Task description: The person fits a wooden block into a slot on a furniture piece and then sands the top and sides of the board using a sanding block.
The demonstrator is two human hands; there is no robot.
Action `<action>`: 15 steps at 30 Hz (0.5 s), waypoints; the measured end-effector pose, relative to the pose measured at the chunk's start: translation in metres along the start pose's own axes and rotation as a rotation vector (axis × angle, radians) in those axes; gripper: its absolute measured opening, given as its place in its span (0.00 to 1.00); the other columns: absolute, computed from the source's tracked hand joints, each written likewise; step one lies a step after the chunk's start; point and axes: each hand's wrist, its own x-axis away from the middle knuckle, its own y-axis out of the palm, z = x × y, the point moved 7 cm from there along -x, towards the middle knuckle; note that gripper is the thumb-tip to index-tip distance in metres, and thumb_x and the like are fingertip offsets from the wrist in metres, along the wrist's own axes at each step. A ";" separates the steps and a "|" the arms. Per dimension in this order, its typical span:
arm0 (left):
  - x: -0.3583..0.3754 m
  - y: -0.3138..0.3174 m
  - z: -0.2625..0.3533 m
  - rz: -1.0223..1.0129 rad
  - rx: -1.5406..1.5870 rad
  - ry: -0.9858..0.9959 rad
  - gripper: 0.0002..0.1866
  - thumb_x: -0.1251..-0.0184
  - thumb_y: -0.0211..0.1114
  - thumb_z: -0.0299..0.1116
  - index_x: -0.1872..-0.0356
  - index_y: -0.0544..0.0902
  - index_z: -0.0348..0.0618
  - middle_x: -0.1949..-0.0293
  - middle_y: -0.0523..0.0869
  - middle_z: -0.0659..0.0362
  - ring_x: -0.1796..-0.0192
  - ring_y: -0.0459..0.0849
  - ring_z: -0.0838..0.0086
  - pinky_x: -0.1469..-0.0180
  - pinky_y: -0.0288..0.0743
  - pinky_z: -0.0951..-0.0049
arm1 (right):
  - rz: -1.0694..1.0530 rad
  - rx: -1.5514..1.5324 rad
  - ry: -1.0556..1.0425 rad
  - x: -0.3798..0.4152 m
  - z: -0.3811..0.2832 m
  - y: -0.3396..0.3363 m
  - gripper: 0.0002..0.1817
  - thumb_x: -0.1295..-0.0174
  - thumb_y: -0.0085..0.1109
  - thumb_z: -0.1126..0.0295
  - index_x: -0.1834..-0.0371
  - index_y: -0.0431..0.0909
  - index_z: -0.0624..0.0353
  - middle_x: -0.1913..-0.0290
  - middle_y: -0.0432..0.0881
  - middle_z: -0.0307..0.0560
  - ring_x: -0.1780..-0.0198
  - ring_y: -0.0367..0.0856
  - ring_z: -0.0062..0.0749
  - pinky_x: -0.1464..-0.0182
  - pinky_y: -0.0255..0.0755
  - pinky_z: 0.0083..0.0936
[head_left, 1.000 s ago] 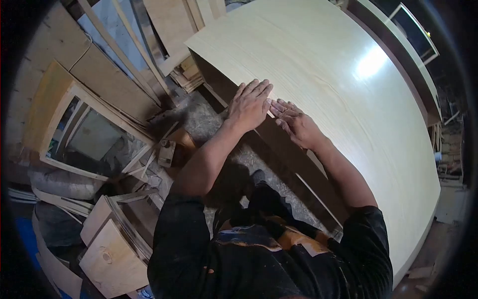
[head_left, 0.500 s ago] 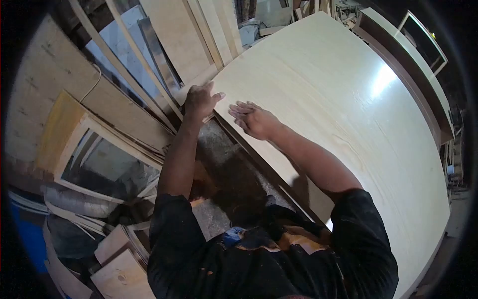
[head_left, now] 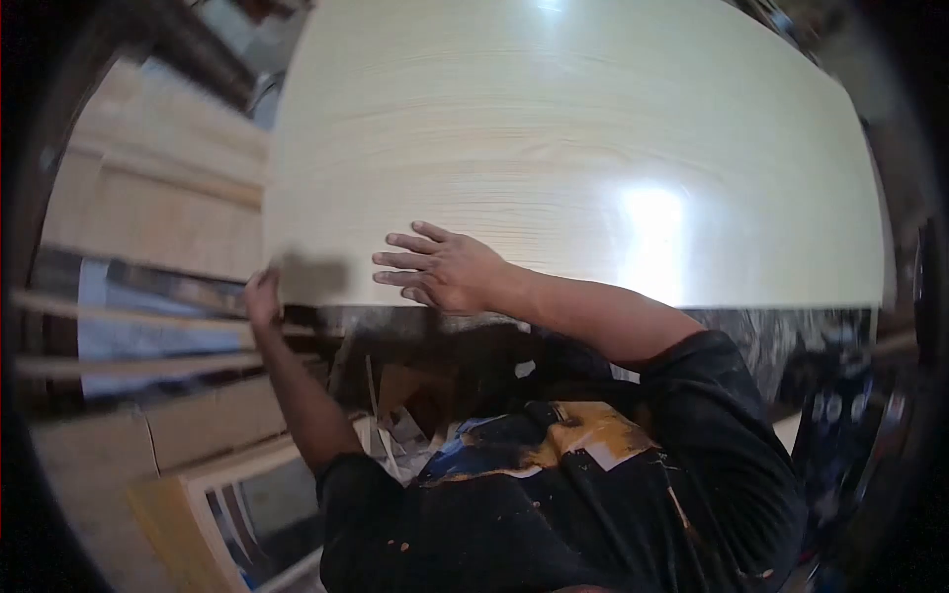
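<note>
A large pale wood-grain panel (head_left: 474, 128) with a glossy surface lies in front of me. My right hand (head_left: 450, 269) rests palm down near its front edge, fingers spread and pointing left. At the panel's front left corner is my left hand (head_left: 263, 299), slightly blurred, its fingers closed about the edge. Its underside and some of its fingers are hidden. A dark shadow falls on the panel just right of that hand.
Left of the panel stand wooden boards (head_left: 178, 198) and long thin strips (head_left: 148, 316). A wooden frame with a dark pane (head_left: 272, 509) leans at the lower left. Scraps (head_left: 410, 395) lie below the panel's front edge.
My view has turned, so the panel's front edge now runs level across. The right hand's fingers have spread wider on the surface. My hands are farther apart, the left still by the corner.
</note>
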 end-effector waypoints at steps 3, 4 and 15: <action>0.000 -0.007 0.011 0.008 0.034 -0.045 0.28 0.30 0.66 0.52 0.78 0.69 0.38 0.78 0.64 0.66 0.71 0.62 0.77 0.68 0.61 0.69 | 0.038 0.057 0.283 0.073 0.028 -0.037 0.26 0.23 0.35 0.53 0.24 0.61 0.37 0.20 0.56 0.36 0.18 0.46 0.36 0.18 0.37 0.42; -0.002 -0.010 0.018 0.028 -0.050 0.057 0.29 0.31 0.67 0.52 0.80 0.66 0.40 0.79 0.64 0.66 0.71 0.60 0.77 0.69 0.60 0.68 | 0.018 0.106 0.406 0.102 0.037 -0.048 0.26 0.23 0.35 0.53 0.24 0.61 0.35 0.20 0.55 0.37 0.18 0.45 0.37 0.18 0.36 0.43; 0.068 0.085 0.147 0.089 -0.773 0.782 0.37 0.35 0.64 0.41 0.25 0.64 0.48 0.26 0.63 0.43 0.24 0.59 0.48 0.25 0.50 0.46 | -0.085 0.529 1.458 0.378 0.114 -0.104 0.30 0.22 0.29 0.57 0.20 0.50 0.55 0.18 0.43 0.50 0.18 0.34 0.53 0.19 0.28 0.51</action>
